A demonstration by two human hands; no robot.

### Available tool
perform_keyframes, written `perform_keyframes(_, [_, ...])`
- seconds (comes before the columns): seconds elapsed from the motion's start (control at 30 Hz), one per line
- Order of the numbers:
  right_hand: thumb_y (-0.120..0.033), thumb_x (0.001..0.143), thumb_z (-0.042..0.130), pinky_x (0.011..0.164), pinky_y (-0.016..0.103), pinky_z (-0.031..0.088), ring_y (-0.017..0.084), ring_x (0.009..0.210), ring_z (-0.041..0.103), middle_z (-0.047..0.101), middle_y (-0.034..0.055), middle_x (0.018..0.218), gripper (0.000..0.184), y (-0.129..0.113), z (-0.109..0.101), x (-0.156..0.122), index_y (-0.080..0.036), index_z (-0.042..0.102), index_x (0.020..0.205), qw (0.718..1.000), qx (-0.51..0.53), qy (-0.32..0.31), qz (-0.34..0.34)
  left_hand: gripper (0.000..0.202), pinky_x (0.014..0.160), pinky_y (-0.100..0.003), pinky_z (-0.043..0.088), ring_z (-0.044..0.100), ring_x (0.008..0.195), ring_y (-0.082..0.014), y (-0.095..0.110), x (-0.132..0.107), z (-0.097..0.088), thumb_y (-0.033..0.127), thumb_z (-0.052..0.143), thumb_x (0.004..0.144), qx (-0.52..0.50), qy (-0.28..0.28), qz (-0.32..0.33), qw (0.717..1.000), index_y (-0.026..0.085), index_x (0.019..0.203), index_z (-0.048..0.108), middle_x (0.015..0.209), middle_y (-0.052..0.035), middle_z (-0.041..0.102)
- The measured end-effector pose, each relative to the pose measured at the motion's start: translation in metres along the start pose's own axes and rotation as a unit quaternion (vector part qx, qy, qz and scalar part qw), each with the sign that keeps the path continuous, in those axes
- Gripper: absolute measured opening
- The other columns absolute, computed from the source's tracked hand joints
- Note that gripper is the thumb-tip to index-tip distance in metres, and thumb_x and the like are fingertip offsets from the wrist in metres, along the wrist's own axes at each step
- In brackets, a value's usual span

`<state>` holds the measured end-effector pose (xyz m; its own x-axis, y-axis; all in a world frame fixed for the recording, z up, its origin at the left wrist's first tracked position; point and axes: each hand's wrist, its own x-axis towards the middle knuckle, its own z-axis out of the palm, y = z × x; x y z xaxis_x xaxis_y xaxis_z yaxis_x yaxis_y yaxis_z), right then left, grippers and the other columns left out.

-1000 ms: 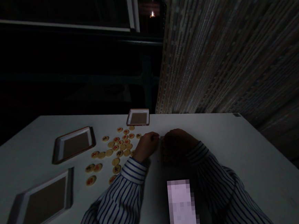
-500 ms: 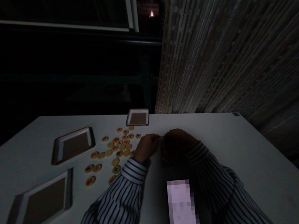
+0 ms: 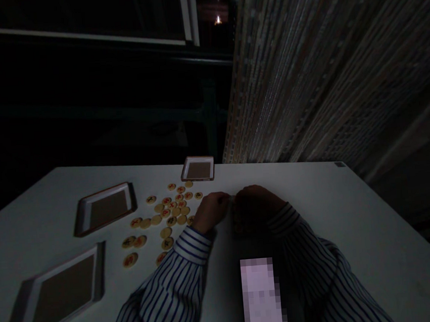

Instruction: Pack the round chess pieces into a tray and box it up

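Note:
My left hand (image 3: pixel 212 212) is closed, its thumb and fingertips pinched together at the left edge of a shadowed patch. Opposite it, my right hand (image 3: pixel 260 200) curls downward with its fingertips almost meeting the left ones. A small pale bit shows between the fingertips, too dark and small to name. Beneath my right hand, deep in shadow, lies a dark tray-like thing (image 3: pixel 239 227) with round shapes in it; most of it is hidden. Left of my left hand, several round Chinese chess pieces (image 3: pixel 171 221) lie scattered, some with red or dark characters up, others plain.
Shallow open trays stand on the white table (image 3: pixel 314 188): one at the far edge (image 3: pixel 198 171), one at left (image 3: pixel 105 208), and a larger one at near left (image 3: pixel 62 297). A pixelated pinkish rectangle (image 3: pixel 261 296) covers the near middle. A string curtain (image 3: pixel 285 66) hangs behind.

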<state>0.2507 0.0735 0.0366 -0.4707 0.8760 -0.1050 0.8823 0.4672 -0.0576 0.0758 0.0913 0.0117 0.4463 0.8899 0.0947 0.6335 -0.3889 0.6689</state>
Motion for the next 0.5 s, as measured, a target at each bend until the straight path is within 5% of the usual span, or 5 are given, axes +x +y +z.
perform_keyframes(0.5, [-0.032, 0.084, 0.043, 0.067, 0.025, 0.039, 0.017, 0.079, 0.060, 0.066, 0.0082, 0.086, 0.027, 0.0023, 0.0047, 0.0013, -0.017, 0.064, 0.092, 1.000, -0.001, 0.017, 0.006, 0.030, 0.078, -0.026, 0.045, 0.062, 0.088, -0.0185, -0.0002, -0.0002, -0.0001, 0.022, 0.042, 0.078, -0.002, 0.003, 0.005, 1.000, 0.016, 0.094, 0.067, 0.094, -0.0070, 0.069])
